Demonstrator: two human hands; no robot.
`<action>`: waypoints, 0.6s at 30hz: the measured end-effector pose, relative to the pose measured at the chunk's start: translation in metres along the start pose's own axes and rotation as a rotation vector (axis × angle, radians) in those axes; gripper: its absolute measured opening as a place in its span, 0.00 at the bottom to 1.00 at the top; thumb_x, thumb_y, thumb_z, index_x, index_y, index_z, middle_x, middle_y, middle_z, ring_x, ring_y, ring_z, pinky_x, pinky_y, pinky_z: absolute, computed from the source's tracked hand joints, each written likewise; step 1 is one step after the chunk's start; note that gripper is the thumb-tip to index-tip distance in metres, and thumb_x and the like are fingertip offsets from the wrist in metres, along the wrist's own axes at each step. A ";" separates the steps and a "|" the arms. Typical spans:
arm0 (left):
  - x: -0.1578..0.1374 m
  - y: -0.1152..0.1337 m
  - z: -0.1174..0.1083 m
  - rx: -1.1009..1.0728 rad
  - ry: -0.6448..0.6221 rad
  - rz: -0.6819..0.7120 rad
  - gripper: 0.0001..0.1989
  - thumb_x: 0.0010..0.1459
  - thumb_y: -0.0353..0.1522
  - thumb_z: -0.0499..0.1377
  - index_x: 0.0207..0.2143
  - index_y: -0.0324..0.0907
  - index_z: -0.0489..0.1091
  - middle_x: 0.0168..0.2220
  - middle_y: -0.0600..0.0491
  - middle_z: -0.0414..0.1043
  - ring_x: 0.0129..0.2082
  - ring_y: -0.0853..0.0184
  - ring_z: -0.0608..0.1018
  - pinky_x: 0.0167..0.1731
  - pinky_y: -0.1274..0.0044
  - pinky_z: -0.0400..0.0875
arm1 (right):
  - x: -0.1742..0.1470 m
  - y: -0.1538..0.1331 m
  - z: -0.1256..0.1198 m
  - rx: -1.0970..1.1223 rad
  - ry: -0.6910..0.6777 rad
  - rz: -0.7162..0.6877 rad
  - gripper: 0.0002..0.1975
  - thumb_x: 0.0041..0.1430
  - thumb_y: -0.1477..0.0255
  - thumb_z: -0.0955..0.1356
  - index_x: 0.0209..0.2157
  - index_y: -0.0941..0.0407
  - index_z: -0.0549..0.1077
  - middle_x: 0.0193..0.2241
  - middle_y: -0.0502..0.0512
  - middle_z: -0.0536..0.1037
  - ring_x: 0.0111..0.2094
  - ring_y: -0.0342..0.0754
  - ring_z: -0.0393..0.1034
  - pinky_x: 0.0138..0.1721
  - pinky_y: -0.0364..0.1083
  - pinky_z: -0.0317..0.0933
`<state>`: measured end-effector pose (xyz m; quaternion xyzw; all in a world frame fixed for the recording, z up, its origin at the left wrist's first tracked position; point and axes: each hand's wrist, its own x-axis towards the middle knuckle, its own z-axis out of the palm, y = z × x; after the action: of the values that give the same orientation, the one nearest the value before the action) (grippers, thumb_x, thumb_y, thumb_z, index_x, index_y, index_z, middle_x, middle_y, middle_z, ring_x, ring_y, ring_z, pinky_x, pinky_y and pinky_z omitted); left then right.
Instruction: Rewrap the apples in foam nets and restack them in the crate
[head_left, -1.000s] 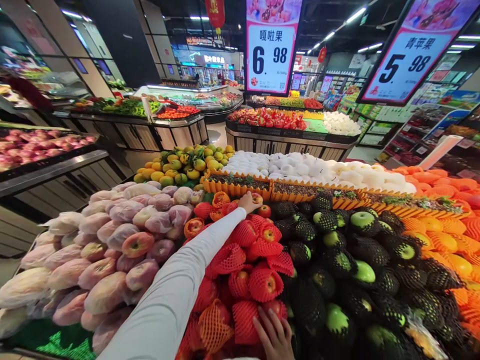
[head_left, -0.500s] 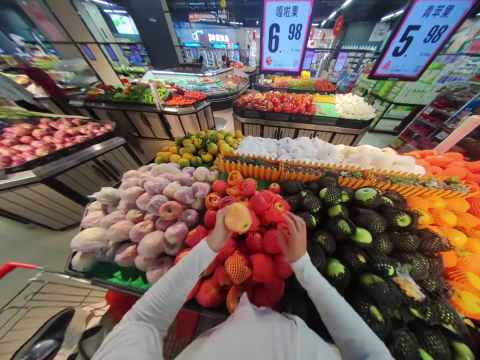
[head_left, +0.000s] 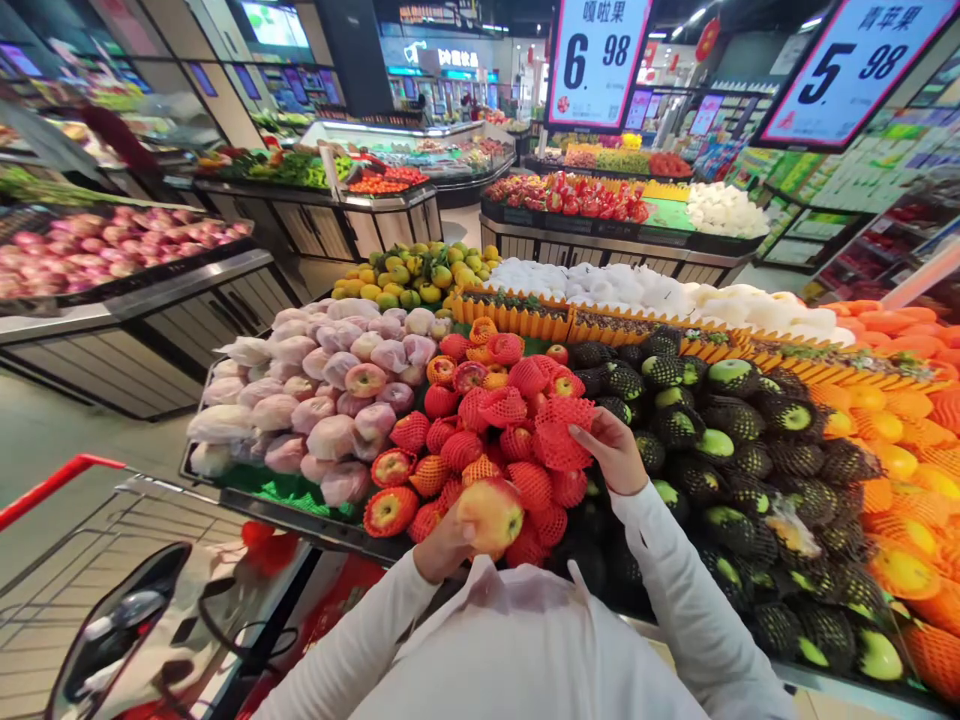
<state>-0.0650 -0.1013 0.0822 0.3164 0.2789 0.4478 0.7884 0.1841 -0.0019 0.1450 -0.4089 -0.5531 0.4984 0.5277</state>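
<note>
A bare yellow-red apple [head_left: 491, 514] rests in my left hand [head_left: 444, 545], close to my chest at the front of the display. The fingers wrap its left side. Farther right, my right hand [head_left: 616, 450] pinches a red foam net sleeve [head_left: 562, 432] between thumb and fingers. The sleeve looks spread and hangs above the pile of apples in red and orange nets [head_left: 461, 450]; whether it touches them I cannot tell.
Plastic-wrapped pinkish apples [head_left: 330, 438] lie left of the pile, black-netted green apples [head_left: 712, 440] right. Oranges [head_left: 904, 570] fill the far right. A shopping cart [head_left: 142, 490] with a bag in it stands front left. Price screens [head_left: 598, 65] hang above.
My left hand has drawn the apple down toward my chest. My right hand, spread over the pile before, now pinches a red foam net sleeve. The view has shifted slightly.
</note>
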 end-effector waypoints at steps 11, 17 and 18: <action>0.006 -0.014 0.032 -0.077 0.095 0.141 0.37 0.35 0.54 0.70 0.45 0.42 0.75 0.44 0.45 0.76 0.47 0.52 0.77 0.53 0.61 0.71 | -0.068 -0.020 0.014 0.185 -0.149 0.172 0.17 0.44 0.65 0.80 0.35 0.56 0.79 0.34 0.55 0.80 0.33 0.48 0.74 0.41 0.47 0.72; -0.006 -0.031 0.029 -0.104 -0.051 0.034 0.36 0.35 0.50 0.72 0.47 0.44 0.75 0.45 0.46 0.76 0.36 0.59 0.79 0.36 0.68 0.77 | -0.087 -0.023 0.011 0.081 -0.352 0.074 0.17 0.51 0.64 0.77 0.42 0.54 0.81 0.52 0.59 0.74 0.57 0.55 0.66 0.63 0.55 0.57; -0.009 -0.033 0.028 -0.100 -0.049 0.004 0.37 0.34 0.49 0.73 0.48 0.44 0.74 0.44 0.47 0.76 0.34 0.59 0.79 0.33 0.69 0.77 | -0.090 -0.021 0.008 0.060 -0.354 0.064 0.17 0.52 0.62 0.77 0.42 0.54 0.81 0.52 0.59 0.74 0.59 0.56 0.64 0.65 0.55 0.53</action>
<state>-0.0313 -0.1293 0.0766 0.2880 0.2363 0.4547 0.8090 0.1871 -0.0943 0.1500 -0.3162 -0.6090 0.5954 0.4180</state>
